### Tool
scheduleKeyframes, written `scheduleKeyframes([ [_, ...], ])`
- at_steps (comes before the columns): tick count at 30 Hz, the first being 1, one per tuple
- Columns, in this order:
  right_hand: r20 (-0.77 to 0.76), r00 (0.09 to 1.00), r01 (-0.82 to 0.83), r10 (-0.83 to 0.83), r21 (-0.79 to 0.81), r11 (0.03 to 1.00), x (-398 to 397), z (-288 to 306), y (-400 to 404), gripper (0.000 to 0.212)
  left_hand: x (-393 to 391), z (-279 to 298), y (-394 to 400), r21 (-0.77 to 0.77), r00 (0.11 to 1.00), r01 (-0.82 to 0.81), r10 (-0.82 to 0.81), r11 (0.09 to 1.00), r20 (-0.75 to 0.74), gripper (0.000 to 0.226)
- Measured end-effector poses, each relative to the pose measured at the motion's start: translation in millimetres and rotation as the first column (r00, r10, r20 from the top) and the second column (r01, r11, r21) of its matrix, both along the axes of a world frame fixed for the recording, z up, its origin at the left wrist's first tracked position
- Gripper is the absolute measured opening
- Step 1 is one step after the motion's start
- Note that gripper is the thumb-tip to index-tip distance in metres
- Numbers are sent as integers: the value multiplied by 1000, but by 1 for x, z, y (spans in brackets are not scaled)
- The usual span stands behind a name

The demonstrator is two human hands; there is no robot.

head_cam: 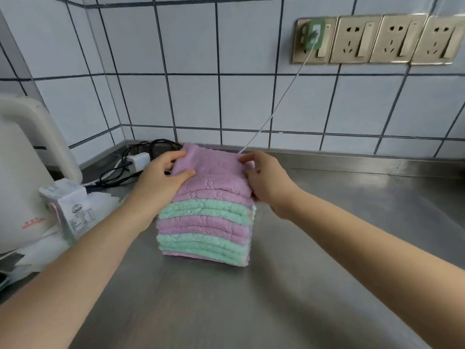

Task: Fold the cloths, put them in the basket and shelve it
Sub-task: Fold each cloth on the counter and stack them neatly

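Observation:
A stack of folded cloths, pink and mint green in alternating layers, stands on the steel counter in the middle of the view. The top pink cloth is held at both sides. My left hand pinches its left edge with thumb on top and fingers curled over the far corner. My right hand grips its right edge, fingers wrapped around the side of the upper layers. No basket is in view.
A white kettle stands at the left with a small printed carton and crumpled white plastic beside it. Black cables and a white adapter lie behind the stack. A white cord runs up to a wall socket.

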State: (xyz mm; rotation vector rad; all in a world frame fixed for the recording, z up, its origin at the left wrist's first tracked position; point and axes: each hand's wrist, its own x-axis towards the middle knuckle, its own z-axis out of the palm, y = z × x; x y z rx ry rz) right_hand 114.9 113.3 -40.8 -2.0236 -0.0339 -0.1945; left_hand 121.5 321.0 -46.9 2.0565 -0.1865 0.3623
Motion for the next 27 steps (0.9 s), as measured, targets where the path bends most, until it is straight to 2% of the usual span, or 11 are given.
scheduleKeyframes([
  [3, -35, 996, -78, 83, 110, 991, 8, -6, -6, 33, 7, -10, 4, -82, 999, -16, 14, 996, -32, 39],
  [8, -242, 948, -114, 207, 349, 930, 0, 4, -6, 34, -5, -14, 6, -52, 999, -32, 32, 998, 2, 38],
  [10, -271, 947, -88, 173, 300, 950, -3, 9, -1, 29, -10, -11, 5, -49, 999, -26, 24, 998, -36, 41],
  [14, -169, 984, -62, 56, -31, 998, -12, 12, 5, 36, -21, 4, 0, -89, 986, -8, -7, 996, -168, 48],
  [19, -171, 982, 83, -85, -22, 996, -29, 25, 21, 38, -36, 28, -7, -157, 951, -89, 37, 984, -307, 50],
  [23, -298, 947, 154, -120, 94, 984, -43, 42, 24, 40, -43, 48, -7, -186, 924, -166, 87, 968, -372, 45],
  [25, -373, 920, 178, -122, 119, 977, -54, 55, 15, 41, -45, 61, -4, -123, 920, -146, 89, 982, -381, 46],
  [27, -435, 893, 188, -114, 131, 973, -68, 63, 1, 41, -46, 72, 2, 10, 927, -126, 121, 992, -354, 47],
])
